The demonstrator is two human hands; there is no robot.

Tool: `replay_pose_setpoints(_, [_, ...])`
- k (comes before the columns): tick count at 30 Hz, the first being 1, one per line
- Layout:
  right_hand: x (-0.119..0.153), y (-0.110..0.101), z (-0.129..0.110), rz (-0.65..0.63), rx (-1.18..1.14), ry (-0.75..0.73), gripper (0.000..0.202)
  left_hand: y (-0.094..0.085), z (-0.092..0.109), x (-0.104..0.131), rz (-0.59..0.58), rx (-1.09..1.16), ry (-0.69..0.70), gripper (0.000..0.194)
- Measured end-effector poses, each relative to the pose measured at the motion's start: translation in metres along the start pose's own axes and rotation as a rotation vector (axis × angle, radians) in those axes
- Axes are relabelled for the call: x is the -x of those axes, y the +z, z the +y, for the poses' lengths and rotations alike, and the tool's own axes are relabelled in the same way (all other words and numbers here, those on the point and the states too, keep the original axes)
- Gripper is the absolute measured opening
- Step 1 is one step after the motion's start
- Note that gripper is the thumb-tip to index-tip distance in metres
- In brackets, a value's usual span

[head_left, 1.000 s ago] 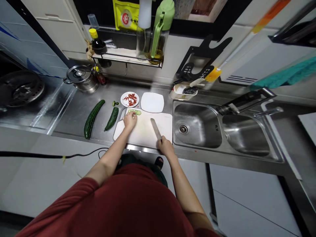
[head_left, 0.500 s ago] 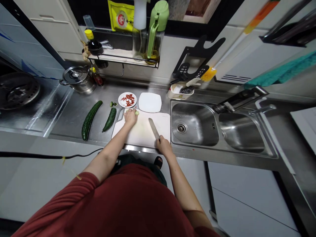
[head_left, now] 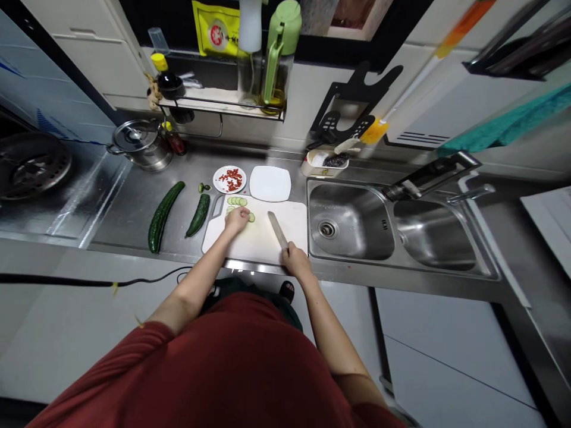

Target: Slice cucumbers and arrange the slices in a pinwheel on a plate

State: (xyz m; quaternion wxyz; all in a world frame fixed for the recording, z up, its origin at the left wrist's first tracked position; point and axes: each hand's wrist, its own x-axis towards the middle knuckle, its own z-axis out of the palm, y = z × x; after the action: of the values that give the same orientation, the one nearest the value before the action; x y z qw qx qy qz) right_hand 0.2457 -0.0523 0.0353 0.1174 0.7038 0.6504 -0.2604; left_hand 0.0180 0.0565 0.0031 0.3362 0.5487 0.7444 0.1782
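Note:
My right hand (head_left: 295,260) grips a kitchen knife (head_left: 278,230) by its handle, the blade lying over the right half of the white cutting board (head_left: 267,249). On the board's left side my left hand (head_left: 237,220) has its fingers drawn together at some cucumber slices (head_left: 251,217), partly covering them. A row of overlapping cucumber slices (head_left: 236,201) lies just beyond it at the far left of the board. Left of the board lie a shorter cut cucumber (head_left: 198,216), a long whole cucumber (head_left: 165,217) and small cucumber ends (head_left: 204,187).
Behind the board stand a plate (head_left: 218,183) of chopped red pieces and a white square plate (head_left: 270,183). A steel double sink (head_left: 352,223) adjoins on the right. A lidded pot (head_left: 141,144) is back left, below a shelf (head_left: 218,101) with bottles.
My left hand has moved slightly toward me and lifted off the far row, so those cucumber slices now show. The right hand and knife have stayed nearly still.

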Motion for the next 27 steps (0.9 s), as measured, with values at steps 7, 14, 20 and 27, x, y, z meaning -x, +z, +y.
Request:
replay_pose_setpoints(7, [0.006,0.0,-0.002,0.037,0.034,-0.023,0.03,0.012,-0.009,0.018,0.055,-0.128,0.123,0.02])
replay_pose_setpoints(14, [0.02,-0.001,-0.011,0.019,0.062,-0.097,0.03,0.014,-0.013,0.014,0.127,-0.149,0.148,0.021])
replay_pose_setpoints(20, [0.022,-0.003,-0.018,-0.01,0.097,-0.146,0.028,0.015,-0.013,0.008,0.127,-0.146,0.117,0.018])
replay_pose_setpoints(27, [0.022,-0.004,-0.021,-0.038,0.113,-0.148,0.027,0.015,-0.013,0.006,0.103,-0.133,0.097,0.018])
